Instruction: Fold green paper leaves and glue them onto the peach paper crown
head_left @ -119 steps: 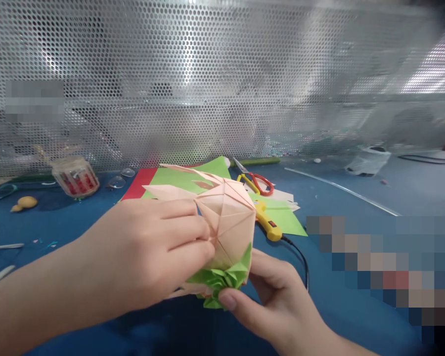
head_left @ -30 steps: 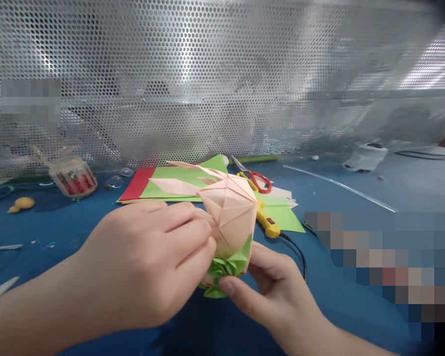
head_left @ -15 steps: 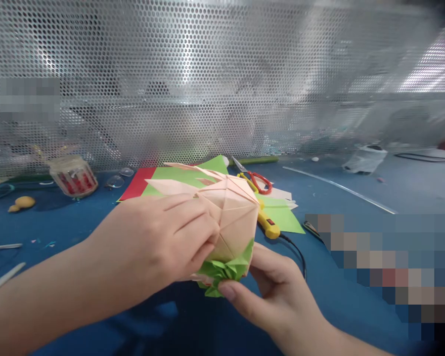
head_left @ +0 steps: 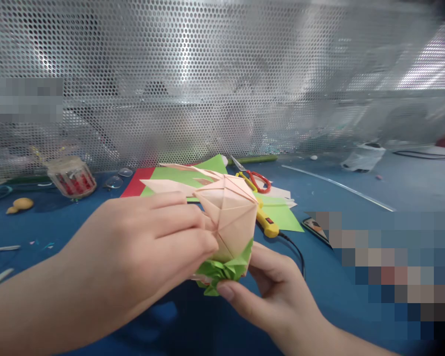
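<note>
Down a touch slips the left hand [head_left: 141,252], fingers pinched on the peach origami flower [head_left: 232,217], hiding its left side; right hand [head_left: 270,291] grips its green base above the table [head_left: 59,222]. Scissors [head_left: 257,180], yellow corded tool [head_left: 267,225] lie behind.

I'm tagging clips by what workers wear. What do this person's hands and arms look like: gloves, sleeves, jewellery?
Both hands are bare: the left hand and right hand wear no gloves, and no ring shows on the visible fingers. No watch or bracelet shows at either wrist. The left forearm and right forearm are uncovered to the picture's edge; no sleeve is visible.
</note>
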`<state>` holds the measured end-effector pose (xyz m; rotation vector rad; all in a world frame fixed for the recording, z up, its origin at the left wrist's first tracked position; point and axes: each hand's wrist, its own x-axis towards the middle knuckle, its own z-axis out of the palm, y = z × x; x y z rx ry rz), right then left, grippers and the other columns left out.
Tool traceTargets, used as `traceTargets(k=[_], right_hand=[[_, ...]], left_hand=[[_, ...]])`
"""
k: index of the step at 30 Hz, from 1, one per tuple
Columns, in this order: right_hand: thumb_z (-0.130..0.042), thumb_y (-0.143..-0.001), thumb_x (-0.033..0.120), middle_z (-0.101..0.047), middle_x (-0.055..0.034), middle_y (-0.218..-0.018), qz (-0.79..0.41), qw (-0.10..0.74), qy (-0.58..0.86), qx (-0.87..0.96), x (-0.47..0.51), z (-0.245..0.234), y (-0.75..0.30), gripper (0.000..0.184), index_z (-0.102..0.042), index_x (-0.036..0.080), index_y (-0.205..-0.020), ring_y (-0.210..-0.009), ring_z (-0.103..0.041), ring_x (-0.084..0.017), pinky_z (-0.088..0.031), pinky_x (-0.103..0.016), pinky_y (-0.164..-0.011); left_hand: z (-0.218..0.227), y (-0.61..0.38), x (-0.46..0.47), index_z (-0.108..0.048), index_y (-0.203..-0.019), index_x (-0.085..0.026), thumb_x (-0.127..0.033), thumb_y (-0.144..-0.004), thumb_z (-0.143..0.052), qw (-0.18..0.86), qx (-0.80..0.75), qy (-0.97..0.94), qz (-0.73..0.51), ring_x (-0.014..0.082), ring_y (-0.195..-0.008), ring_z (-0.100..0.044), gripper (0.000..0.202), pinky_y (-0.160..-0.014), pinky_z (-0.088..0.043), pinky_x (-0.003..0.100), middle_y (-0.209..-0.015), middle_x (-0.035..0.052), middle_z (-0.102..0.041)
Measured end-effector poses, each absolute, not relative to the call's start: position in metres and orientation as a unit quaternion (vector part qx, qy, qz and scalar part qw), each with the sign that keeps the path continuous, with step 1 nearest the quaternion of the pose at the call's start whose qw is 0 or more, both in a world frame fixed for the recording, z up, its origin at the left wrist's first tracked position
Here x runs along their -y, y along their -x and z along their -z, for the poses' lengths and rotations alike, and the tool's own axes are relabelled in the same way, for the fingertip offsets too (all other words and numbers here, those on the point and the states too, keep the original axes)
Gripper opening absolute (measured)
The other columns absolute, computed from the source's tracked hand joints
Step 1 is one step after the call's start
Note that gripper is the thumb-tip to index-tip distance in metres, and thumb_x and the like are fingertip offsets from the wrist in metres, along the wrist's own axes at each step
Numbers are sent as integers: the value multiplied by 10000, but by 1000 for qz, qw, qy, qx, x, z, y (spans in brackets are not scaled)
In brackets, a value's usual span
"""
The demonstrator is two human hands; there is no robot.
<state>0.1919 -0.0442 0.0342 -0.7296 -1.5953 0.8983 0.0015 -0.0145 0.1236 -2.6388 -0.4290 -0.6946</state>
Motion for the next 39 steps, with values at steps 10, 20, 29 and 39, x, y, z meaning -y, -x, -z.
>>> traceTargets(k=[10, 20, 29, 39], right_hand=[[-693, -769, 128, -758, -29, -990, -387, 548, 300, 678, 43, -34, -191, 154, -745, 219, -882, -889, -703, -206, -556, -267, -803], [-692, -766, 154, -741, -33, -869, -379, 548, 318, 675, 40, -35, -190, 61, -715, 208, -783, -792, -681, -196, -555, -276, -753], [-692, -767, 114, -740, -14, -862, -374, 549, 288, 689, 38, -36, -191, 93, -705, 206, -760, -782, -667, -160, -533, -212, -743], [-686, -778, 122, -731, -22, -860, -385, 543, 293, 687, 43, -35, -190, 83, -698, 204, -765, -795, -667, -167, -530, -224, -760]], left_hand=[[-123, -10, 12, -608, -597, -217, -156, -1002, -305, 213, 143, 934, 250, 140, -599, -622, 509, -584, -483, 258, -612, -33, -647], [-120, -13, 13, -593, -609, -195, -121, -985, -376, 165, 142, 931, 293, 122, -649, -652, 440, -591, -486, 250, -660, -25, -669], [-122, -12, 13, -587, -596, -212, -91, -993, -300, 225, 91, 935, 258, 136, -595, -602, 504, -568, -455, 295, -615, -42, -662], [-118, -8, 3, -666, -814, -123, -56, -937, -404, 250, 69, 946, 196, 195, -672, -634, 297, -619, -507, 314, -728, 36, -675]])
